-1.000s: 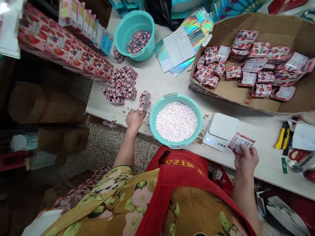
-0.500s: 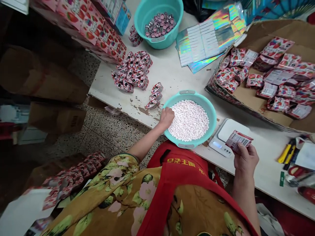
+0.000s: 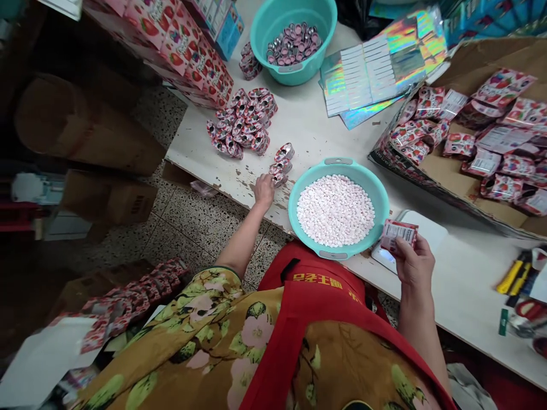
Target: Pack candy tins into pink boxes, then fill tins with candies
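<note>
My left hand [image 3: 264, 189] rests on the white table, fingers closed on the nearest of three small red-and-silver tins [image 3: 281, 165] lined up left of the teal basin [image 3: 299, 188]. That basin is full of small white tablets [image 3: 335, 209]. My right hand [image 3: 411, 262] grips a small red-and-white pouch [image 3: 398, 234] just right of the basin, above a white digital scale [image 3: 427, 233] that it partly hides.
A heap of the same tins [image 3: 241, 122] lies further back, and a second teal basin [image 3: 273, 23] holds more. Holographic bags [image 3: 376, 68] lie beside an open cardboard box [image 3: 436, 165] of filled pouches. Strawberry-print cartons [image 3: 179, 42] stand far left. Tools [image 3: 515, 276] lie at right.
My left hand has left the basin of tablets and gone back to the row of tins. My right hand has carried the pouch left, closer to the basin.
</note>
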The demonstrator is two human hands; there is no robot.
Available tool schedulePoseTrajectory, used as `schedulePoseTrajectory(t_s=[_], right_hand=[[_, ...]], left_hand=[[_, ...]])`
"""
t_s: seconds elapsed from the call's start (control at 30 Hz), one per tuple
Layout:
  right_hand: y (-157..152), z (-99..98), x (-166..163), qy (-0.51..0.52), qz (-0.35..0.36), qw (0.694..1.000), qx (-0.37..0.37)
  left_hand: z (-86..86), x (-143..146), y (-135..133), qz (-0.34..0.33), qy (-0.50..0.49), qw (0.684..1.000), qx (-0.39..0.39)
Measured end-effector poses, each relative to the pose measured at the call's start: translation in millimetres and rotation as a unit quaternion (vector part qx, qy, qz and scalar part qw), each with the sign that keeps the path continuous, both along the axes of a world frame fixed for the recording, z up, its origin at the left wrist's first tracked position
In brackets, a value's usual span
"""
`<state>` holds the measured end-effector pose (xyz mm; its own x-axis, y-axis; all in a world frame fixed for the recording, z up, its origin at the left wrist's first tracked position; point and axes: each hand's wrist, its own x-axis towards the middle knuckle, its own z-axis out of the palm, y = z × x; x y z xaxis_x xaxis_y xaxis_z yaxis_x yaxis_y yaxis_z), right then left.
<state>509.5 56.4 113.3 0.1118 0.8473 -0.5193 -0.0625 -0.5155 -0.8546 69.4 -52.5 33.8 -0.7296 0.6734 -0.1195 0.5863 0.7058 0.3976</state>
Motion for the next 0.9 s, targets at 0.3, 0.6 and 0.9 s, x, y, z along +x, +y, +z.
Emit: schedulePoseTrajectory(t_s=[0.3, 0.6, 0.9], right_hand=[[6, -16.3, -51, 0.006, 0.058, 0.998, 0.016], [5, -9.0, -63, -0.057, 0.143, 0.987, 0.056], [9, 1.9, -57, -0.099, 0.218, 0.968, 0.073]], left_hand=[[5.1, 101, 23, -0.184, -0.041, 0.982, 0.033], [-17.3, 201, 76, -0.131, -0.127, 0.982, -0.042], [4.1, 199, 71, 0.046, -0.539, 0.819, 0.194]])
